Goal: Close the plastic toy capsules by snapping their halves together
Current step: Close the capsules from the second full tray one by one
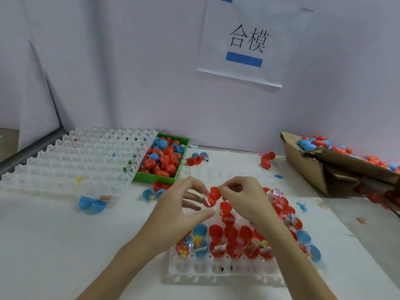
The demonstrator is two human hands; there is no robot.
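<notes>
Red capsule (212, 197) is hovering above the white tray (218, 269), both forearms reaching in from below. Its lower half is blurring behind a clear packet, and whether the halves meet is unclear. The right hand (240, 195) is pinching its top; the left hand (184, 204) is curling fingers and thumb beside it, contact unclear.

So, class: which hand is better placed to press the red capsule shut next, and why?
The right hand. Its fingers already pinch the red capsule from above, while the left hand is open beside it, thumb underneath, probably only steadying it.
</notes>
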